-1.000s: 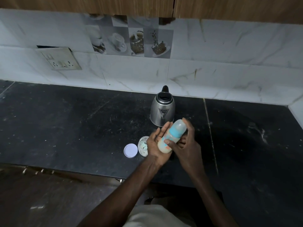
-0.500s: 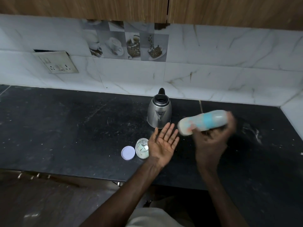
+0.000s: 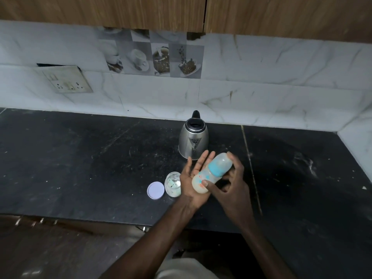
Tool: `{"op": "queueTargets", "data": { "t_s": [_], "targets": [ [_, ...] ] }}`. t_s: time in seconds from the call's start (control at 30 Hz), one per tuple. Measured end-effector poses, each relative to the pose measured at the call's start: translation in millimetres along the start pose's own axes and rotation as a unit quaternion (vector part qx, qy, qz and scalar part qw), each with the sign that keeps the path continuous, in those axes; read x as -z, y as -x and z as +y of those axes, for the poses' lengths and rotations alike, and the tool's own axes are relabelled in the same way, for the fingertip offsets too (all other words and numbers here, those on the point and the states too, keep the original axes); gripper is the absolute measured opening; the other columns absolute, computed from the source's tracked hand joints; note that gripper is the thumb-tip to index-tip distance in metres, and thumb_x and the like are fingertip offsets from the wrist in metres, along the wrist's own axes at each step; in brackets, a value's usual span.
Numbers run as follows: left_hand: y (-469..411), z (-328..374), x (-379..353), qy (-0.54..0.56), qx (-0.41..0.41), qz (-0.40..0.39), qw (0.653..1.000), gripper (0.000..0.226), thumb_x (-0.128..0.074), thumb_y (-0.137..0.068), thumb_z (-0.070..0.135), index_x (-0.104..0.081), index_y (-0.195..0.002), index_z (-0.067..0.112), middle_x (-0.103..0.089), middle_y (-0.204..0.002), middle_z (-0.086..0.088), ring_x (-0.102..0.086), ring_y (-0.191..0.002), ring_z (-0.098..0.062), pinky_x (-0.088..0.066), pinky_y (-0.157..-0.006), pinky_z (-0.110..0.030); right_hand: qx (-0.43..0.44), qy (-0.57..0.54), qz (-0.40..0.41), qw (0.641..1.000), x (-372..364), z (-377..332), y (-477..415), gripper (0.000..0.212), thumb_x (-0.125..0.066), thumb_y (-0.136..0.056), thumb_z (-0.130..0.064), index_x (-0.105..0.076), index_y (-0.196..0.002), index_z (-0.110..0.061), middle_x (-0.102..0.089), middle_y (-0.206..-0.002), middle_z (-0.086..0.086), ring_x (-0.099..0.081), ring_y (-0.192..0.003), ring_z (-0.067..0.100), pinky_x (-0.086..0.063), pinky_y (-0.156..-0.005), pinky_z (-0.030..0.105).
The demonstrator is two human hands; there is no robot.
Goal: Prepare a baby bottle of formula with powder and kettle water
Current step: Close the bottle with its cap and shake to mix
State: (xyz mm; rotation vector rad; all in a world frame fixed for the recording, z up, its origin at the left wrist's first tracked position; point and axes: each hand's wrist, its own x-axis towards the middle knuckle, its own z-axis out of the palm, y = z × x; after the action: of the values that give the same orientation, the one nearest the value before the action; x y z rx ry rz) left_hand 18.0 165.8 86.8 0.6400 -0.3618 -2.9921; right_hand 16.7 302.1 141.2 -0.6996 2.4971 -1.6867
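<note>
A baby bottle (image 3: pixel 211 171) with a blue collar, a clear cap and pale milky liquid lies tilted, base toward me. My right hand (image 3: pixel 231 184) grips it, thumb on its body. My left hand (image 3: pixel 193 184) is flat and palm up, and the bottle's base rests against that palm. A steel kettle (image 3: pixel 193 140) with a black lid stands just behind the hands. To the left of my left hand sits a small glass powder jar (image 3: pixel 172 184), uncapped, with a scoop inside. Its white lid (image 3: pixel 155 189) lies beside it.
The black stone counter (image 3: pixel 80 158) runs wide to the left and right, with its front edge near me. A white tiled wall backs it, with a socket plate (image 3: pixel 66 81) at the left. Wooden cabinets hang above.
Half a second ago my right hand held the bottle swung out to the right, apart from the open left palm. Now the bottle's base is back against the left palm.
</note>
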Motion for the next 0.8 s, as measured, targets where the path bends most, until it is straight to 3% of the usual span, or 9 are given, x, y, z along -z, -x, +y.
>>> {"op": "queueTargets", "data": {
  "t_s": [0.07, 0.23, 0.3, 0.37, 0.43, 0.57, 0.7, 0.73, 0.8],
  "targets": [
    [2.2, 1.3, 2.2, -0.016, -0.002, 0.008, 1.0, 0.059, -0.051, -0.106, 0.049, -0.058, -0.148, 0.008, -0.054, -0.156, -0.017, -0.047, -0.148, -0.038, -0.04, -0.119, -0.053, 0.0, -0.004, -0.052, 0.999, 7.4, -0.9, -4.1, 0.104, -0.092, -0.078, -0.025, -0.023, -0.149, -0.058, -0.06, -0.142, -0.022, -0.068, -0.113, 0.003, -0.058, -0.083, 0.023],
    [3.9, -2.6, -3.9, -0.027, 0.015, -0.02, 0.999, 0.065, -0.052, -0.103, 0.055, -0.057, -0.15, 0.01, -0.055, -0.156, -0.016, -0.049, -0.146, -0.038, -0.038, -0.121, -0.054, 0.033, 0.061, -0.064, 0.996, 27.3, -15.1, -18.9, 0.103, -0.094, -0.074, -0.026, -0.025, -0.143, -0.06, -0.06, -0.121, -0.041, -0.073, -0.089, 0.007, -0.063, -0.074, 0.038],
    [4.4, -3.0, -5.4, -0.041, 0.005, -0.02, 0.999, 0.068, -0.052, -0.1, 0.059, -0.058, -0.148, 0.012, -0.058, -0.153, -0.014, -0.06, -0.136, -0.033, -0.047, -0.114, -0.048, 0.058, 0.086, 0.011, 0.995, 41.0, -25.9, -29.2, 0.102, -0.095, -0.072, -0.027, -0.03, -0.147, -0.049, -0.059, -0.117, -0.036, -0.072, -0.079, 0.008, -0.064, -0.07, 0.039],
    [5.1, -2.3, -5.1, -0.064, -0.007, -0.008, 0.998, 0.068, -0.048, -0.099, 0.062, -0.06, -0.147, 0.014, -0.061, -0.151, -0.01, -0.064, -0.133, -0.028, -0.049, -0.112, -0.042, 0.082, 0.006, 0.161, 0.984, 50.2, -31.5, -35.7, 0.1, -0.093, -0.075, -0.014, -0.03, -0.152, -0.03, -0.058, -0.126, -0.03, -0.073, -0.097, 0.007, -0.065, -0.077, 0.039],
    [3.6, 0.6, -3.2, -0.059, -0.012, -0.001, 0.998, 0.068, -0.047, -0.1, 0.062, -0.06, -0.147, 0.014, -0.061, -0.151, -0.009, -0.057, -0.141, -0.028, -0.042, -0.119, -0.044, 0.08, -0.076, 0.227, 0.967, 44.2, -27.9, -36.8, 0.099, -0.088, -0.078, -0.002, -0.027, -0.152, -0.026, -0.057, -0.134, -0.018, -0.07, -0.111, 0.006, -0.064, -0.085, 0.04],
    [1.4, 1.3, -3.2, -0.033, -0.006, 0.015, 0.999, 0.068, -0.05, -0.102, 0.057, -0.058, -0.147, 0.007, -0.06, -0.151, -0.015, -0.052, -0.145, -0.033, -0.035, -0.124, -0.053, 0.039, 0.109, 0.03, 0.993, 25.0, -7.8, -21.5, 0.098, -0.095, -0.071, -0.025, -0.035, -0.145, -0.043, -0.066, -0.117, -0.021, -0.071, -0.087, -0.001, -0.064, -0.073, 0.03],
    [1.0, 2.7, 1.2, -0.067, -0.019, 0.031, 0.997, 0.07, -0.046, -0.101, 0.062, -0.057, -0.15, 0.014, -0.061, -0.151, -0.009, -0.056, -0.142, -0.028, -0.029, -0.129, -0.047, 0.027, -0.092, 0.258, 0.961, 34.5, -11.5, -32.0, 0.092, -0.087, -0.081, -0.013, -0.032, -0.153, -0.025, -0.062, -0.125, -0.02, -0.071, -0.108, 0.001, -0.064, -0.086, 0.03],
    [1.2, 1.5, 3.7, -0.064, -0.019, 0.03, 0.997, 0.07, -0.046, -0.101, 0.063, -0.057, -0.15, 0.014, -0.061, -0.151, -0.009, -0.057, -0.141, -0.028, -0.03, -0.128, -0.047, 0.018, -0.097, 0.251, 0.963, 31.1, -13.4, -34.1, 0.091, -0.087, -0.081, -0.011, -0.032, -0.152, -0.025, -0.062, -0.123, -0.019, -0.071, -0.107, -0.001, -0.063, -0.086, 0.028],
    [1.4, -2.8, 6.0, -0.048, -0.012, 0.038, 0.998, 0.069, -0.049, -0.102, 0.06, -0.059, -0.148, 0.009, -0.062, -0.15, -0.013, -0.056, -0.141, -0.033, -0.032, -0.127, -0.049, -0.006, -0.024, 0.12, 0.992, 15.3, -11.1, -27.6, 0.093, -0.092, -0.076, -0.015, -0.035, -0.147, -0.037, -0.067, -0.112, -0.018, -0.073, -0.092, -0.004, -0.062, -0.077, 0.022]
  ]
}}
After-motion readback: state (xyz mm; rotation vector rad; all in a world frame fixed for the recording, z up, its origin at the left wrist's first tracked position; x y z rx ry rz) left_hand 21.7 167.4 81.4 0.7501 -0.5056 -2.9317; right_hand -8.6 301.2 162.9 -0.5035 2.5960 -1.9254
